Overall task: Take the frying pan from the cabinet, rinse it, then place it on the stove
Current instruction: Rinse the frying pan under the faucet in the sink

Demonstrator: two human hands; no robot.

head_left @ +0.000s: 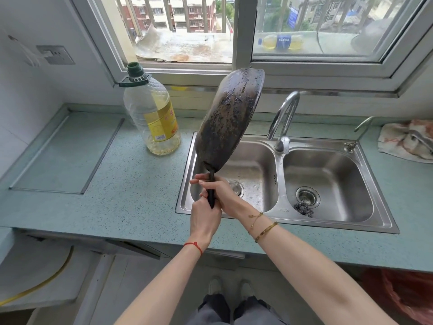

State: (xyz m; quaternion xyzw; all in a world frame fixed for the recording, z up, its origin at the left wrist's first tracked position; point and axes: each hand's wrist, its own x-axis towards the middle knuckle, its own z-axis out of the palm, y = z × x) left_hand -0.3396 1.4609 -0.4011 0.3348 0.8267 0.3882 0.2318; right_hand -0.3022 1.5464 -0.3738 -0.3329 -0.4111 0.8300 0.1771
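Observation:
A blackened frying pan (228, 120) stands tilted up on edge, its burnt underside facing me, above the left edge of the left sink basin (255, 170). Its black handle points down at me. My left hand (205, 218) is wrapped around the lower end of the handle. Just above it, my right hand (221, 192) grips the same handle, with its fingers reaching across to the left. The curved faucet (283, 118) stands behind the divider between the two basins, and no water is running from it.
A large cooking oil bottle (153, 113) stands on the counter left of the sink. A recessed cover panel (65, 151) lies at the far left. The right basin (328, 181) holds a steel scourer (304, 209). A cloth (407, 141) lies at the far right. A small tap (358, 134) stands near it.

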